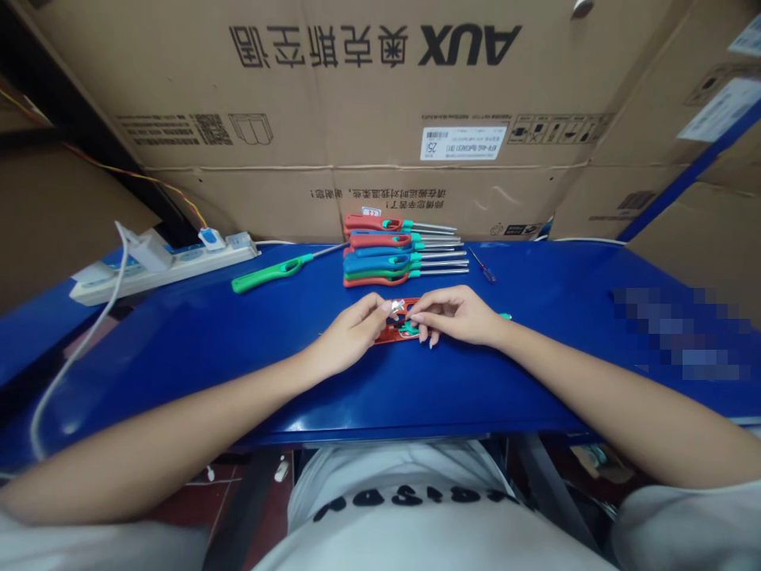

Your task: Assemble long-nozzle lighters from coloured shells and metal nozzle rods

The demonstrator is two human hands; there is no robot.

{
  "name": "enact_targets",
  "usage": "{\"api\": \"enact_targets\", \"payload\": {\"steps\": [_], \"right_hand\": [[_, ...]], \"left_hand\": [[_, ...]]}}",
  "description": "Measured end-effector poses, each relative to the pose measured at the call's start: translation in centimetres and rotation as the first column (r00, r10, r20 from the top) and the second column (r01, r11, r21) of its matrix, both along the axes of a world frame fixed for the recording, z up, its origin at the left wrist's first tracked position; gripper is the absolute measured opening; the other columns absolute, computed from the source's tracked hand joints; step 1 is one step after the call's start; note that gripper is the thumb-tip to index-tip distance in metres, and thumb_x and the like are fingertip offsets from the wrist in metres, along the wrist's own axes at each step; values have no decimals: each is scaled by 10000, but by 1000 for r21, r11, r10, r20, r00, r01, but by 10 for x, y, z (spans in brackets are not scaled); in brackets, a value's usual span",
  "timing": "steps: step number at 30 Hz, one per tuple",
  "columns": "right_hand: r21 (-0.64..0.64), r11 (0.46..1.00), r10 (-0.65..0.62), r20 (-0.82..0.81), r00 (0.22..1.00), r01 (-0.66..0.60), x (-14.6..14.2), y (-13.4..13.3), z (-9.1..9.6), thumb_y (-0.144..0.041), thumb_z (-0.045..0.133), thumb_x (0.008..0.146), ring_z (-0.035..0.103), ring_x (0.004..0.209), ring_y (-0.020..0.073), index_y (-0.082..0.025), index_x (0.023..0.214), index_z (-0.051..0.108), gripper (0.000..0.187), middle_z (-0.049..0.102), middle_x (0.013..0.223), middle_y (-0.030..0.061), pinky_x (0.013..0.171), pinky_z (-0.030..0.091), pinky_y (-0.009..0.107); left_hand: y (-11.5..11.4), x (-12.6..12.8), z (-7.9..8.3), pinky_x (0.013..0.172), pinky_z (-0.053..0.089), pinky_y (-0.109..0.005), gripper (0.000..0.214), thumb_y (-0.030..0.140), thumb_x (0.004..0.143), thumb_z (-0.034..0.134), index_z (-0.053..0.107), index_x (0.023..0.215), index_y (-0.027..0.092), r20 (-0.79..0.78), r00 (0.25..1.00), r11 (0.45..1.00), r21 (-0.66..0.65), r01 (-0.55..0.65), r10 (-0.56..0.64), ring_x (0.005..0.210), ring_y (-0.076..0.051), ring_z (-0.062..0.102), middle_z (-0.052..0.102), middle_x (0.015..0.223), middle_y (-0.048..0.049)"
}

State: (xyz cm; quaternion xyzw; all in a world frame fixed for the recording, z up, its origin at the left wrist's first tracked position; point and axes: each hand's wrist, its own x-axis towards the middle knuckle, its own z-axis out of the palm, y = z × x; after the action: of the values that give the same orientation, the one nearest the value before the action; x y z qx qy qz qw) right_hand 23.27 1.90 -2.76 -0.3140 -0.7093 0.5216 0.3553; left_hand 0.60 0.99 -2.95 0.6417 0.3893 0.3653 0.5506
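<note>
Between the thumb and fingers of my left hand (352,331) is a small shiny silver piece (397,305), too small to name. My right hand (460,314) is closed in a pinch just beside it; whatever its fingertips hold is hidden. Under both hands lies an opened red lighter casing (389,337), with a green part (409,327) in it. Part of the casing is covered by my fingers. Behind the hands is a pile of long-nosed gas lighters (380,260) in red, blue and green, their metal tubes pointing right.
A single green lighter (267,275) lies left of the pile. A small screwdriver (483,266) rests to its right. At the left stands a white power strip (172,266) with a white cable. A large cardboard panel (333,95) rises behind the blue table (238,388).
</note>
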Motion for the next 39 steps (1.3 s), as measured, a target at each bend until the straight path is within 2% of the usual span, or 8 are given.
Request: {"api": "enact_targets", "payload": {"steps": [4, 9, 13, 16, 22, 29, 35, 39], "right_hand": [[61, 998, -12, 82, 997, 7, 3, 2, -1, -420, 732, 861, 618, 484, 113, -121, 961, 731, 315, 688, 656, 17, 476, 541, 247], [232, 973, -5, 112, 994, -22, 3, 4, 0, -366, 741, 854, 654, 722, 138, -137, 873, 736, 230, 723, 843, 66, 639, 531, 252], [199, 980, -4, 96, 995, -16, 2, 4, -2, -389, 716, 872, 640, 724, 142, -147, 896, 720, 244, 706, 835, 56, 659, 519, 266], [149, 989, -23, 82, 996, 11, 2, 5, -3, -424, 707, 876, 614, 680, 130, -149, 903, 697, 276, 687, 792, 41, 641, 504, 262], [117, 993, -41, 68, 997, 33, 3, 6, -1, -471, 734, 845, 549, 603, 102, -154, 870, 661, 326, 634, 707, 5, 587, 467, 240], [123, 992, 3, 92, 996, -14, 4, 6, 0, -450, 745, 835, 597, 649, 117, -140, 852, 699, 314, 692, 772, 41, 605, 495, 248], [113, 994, -11, 40, 999, 6, 3, 5, 1, -395, 781, 815, 581, 633, 100, -172, 994, 653, 313, 627, 740, -8, 576, 479, 215], [113, 994, -10, 47, 999, 5, 1, 5, 1, -393, 769, 826, 578, 640, 99, -174, 1003, 647, 307, 607, 738, -16, 592, 493, 218]], "left_hand": [[0, 0, 3, 517, 316, -231, 438, 586, 963, 472, 589, 882, 172, -129, 992, 993, 111, 31, -16, 536, -106, 352, 391, 591, 55], [-3, 1, 11, 584, 365, -251, 400, 525, 975, 452, 591, 832, 178, -280, 959, 972, 234, 37, 31, 611, -136, 450, 504, 630, 24], [-6, 0, 17, 662, 399, -261, 373, 474, 989, 446, 620, 850, 175, -387, 921, 948, 307, 86, 42, 709, -154, 540, 642, 785, -7], [-8, 0, 17, 684, 407, -266, 358, 451, 1001, 436, 641, 899, 176, -427, 903, 933, 341, 115, 45, 729, -160, 566, 668, 821, -9], [-8, -1, 17, 665, 384, -256, 358, 448, 1003, 422, 580, 823, 182, -402, 914, 937, 336, 94, 53, 703, -146, 526, 588, 747, 12], [-6, 0, 17, 612, 375, -245, 359, 483, 985, 432, 541, 794, 198, -314, 949, 968, 244, 53, 28, 651, -149, 485, 490, 625, 31], [-5, 1, 16, 616, 371, -245, 374, 495, 983, 437, 554, 796, 193, -338, 941, 964, 258, 66, 26, 643, -144, 470, 505, 650, 28], [-4, 0, 15, 629, 370, -245, 390, 509, 984, 431, 552, 800, 187, -355, 935, 959, 270, 87, 15, 662, -142, 464, 518, 685, 24]]}}
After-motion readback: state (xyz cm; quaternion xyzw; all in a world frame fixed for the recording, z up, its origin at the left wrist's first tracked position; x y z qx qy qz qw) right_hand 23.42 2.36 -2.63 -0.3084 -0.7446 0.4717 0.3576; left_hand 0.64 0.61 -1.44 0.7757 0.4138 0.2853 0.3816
